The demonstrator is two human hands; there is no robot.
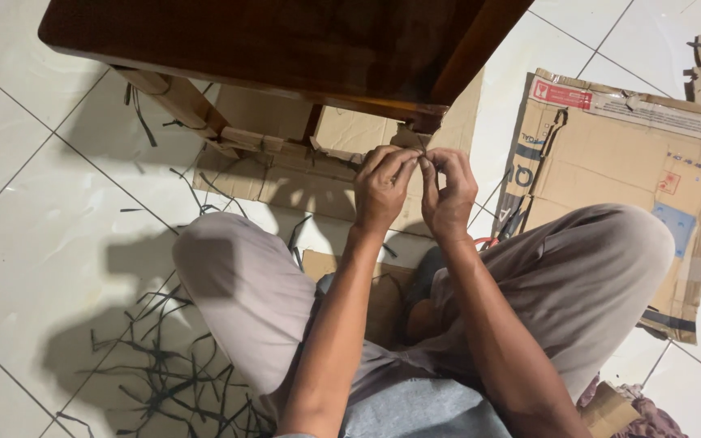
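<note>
I sit cross-legged on a white tiled floor, both arms stretched forward. My left hand (381, 188) and my right hand (448, 188) meet fingertip to fingertip just below the edge of a dark wooden table (269, 45). The fingers of both hands pinch something small and thin between them; I cannot tell what it is. Cardboard pieces (342, 134) lie on the floor right under the hands, against the table's leg (176, 101).
A flattened cardboard box (618, 174) lies on the floor at the right, more cardboard at the far right edge. Several thin dark strips (164, 365) are scattered on the tiles at the lower left. Another cardboard scrap (606, 405) sits by my right knee.
</note>
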